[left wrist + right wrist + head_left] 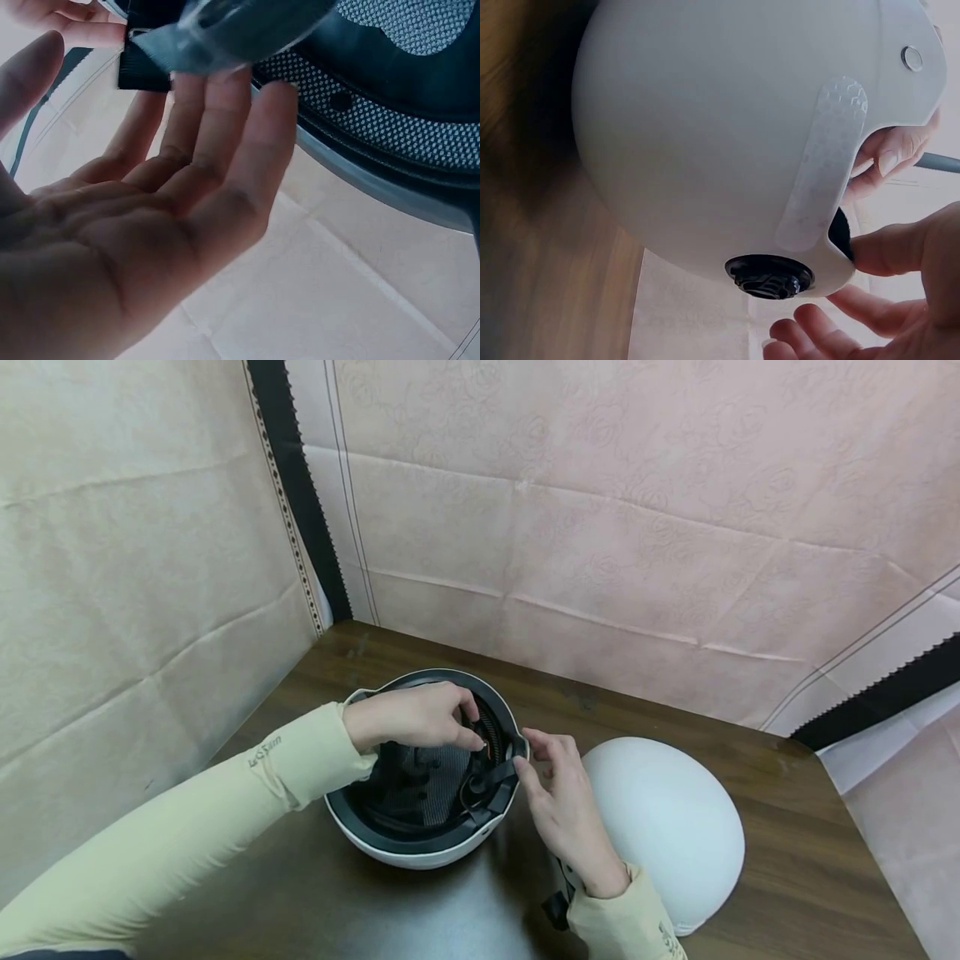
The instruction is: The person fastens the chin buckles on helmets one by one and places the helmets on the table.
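A white helmet (420,856) lies upside down on the table, its black padded inside facing up. My left hand (472,727) reaches over the opening to the right inner rim. In the left wrist view its fingers (225,112) are nearly straight, their tips against a black strap (142,71) beside the mesh lining (390,112), and the thumb is apart. My right hand (528,760) is at the outside of the right rim, by the strap (491,781). In the right wrist view its thumb (881,247) touches the shell's edge (720,135) near a black knob (769,276), with the other fingers loose.
A second white helmet (667,827) sits dome up just right of my right hand. The brown wooden table (787,860) stands in a corner, closed in by pale fabric walls (600,527) at the left and back.
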Available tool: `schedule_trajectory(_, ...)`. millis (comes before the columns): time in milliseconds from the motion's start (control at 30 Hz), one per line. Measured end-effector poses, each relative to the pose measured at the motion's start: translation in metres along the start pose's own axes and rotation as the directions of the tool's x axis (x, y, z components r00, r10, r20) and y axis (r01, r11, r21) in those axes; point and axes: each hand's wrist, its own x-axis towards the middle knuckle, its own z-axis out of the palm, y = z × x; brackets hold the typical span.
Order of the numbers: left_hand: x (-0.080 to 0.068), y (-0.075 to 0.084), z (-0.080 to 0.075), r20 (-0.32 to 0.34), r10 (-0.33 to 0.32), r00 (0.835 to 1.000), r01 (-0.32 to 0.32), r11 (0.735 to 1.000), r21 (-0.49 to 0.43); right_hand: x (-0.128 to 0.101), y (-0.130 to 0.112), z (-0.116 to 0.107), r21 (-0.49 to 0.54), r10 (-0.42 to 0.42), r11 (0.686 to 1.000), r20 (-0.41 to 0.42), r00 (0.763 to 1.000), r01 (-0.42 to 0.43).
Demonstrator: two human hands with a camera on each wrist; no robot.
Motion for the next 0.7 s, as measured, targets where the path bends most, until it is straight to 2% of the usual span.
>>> schedule_trajectory(167, -0.010, -0.002, -0.011, -0.017, 0.022, 1.000, -0.023, 1.000, -0.021, 0.000, -0.001, 0.000, 0.007, 0.026, 1.000, 0.015, 1.000, -0.026)
schedule_trajectory(367, -0.033, -0.005, -0.033, -0.118, 0.031, 0.993, -0.033, 0.999, -0.016, -0.001, 0.001, 0.002, 0.028, 0.066, 0.997, 0.030, 0.997, -0.067)
schedule_trajectory(500, -0.049, -0.024, -0.047, -0.191, 0.008, 0.982, -0.013, 1.000, -0.027, 0.000, 0.003, 0.002, 0.053, 0.079, 0.995, 0.039, 0.996, -0.081)
schedule_trajectory(700, -0.060, -0.068, -0.052, -0.269, -0.113, 0.956, 0.103, 0.993, -0.051, -0.001, 0.003, 0.002, 0.079, 0.099, 0.992, 0.050, 0.994, -0.103)
